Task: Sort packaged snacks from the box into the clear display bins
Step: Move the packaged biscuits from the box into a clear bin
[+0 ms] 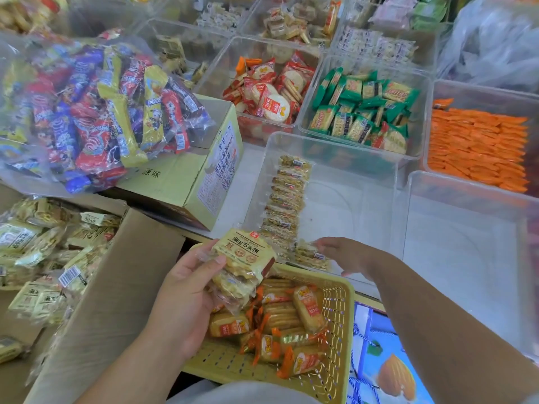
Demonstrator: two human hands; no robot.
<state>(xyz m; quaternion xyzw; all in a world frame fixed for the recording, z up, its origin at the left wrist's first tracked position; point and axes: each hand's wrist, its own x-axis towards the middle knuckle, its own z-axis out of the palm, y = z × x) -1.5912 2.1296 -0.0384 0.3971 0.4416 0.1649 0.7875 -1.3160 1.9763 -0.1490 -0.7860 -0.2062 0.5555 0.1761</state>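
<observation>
My left hand (186,290) gripping stack of yellow packets (245,258) above basket (345,316), right hand (350,258) inside clear bin (335,144), fingertips (320,244) on end packet (310,255) of the row (287,199), pinch or mere touch I cannot tell

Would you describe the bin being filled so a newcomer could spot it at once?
Find the yellow basket at the bottom centre. The clear bin directly behind it is the one. Unlike its heaped neighbours beyond, it holds just one row of pale packets along its left side.
</observation>
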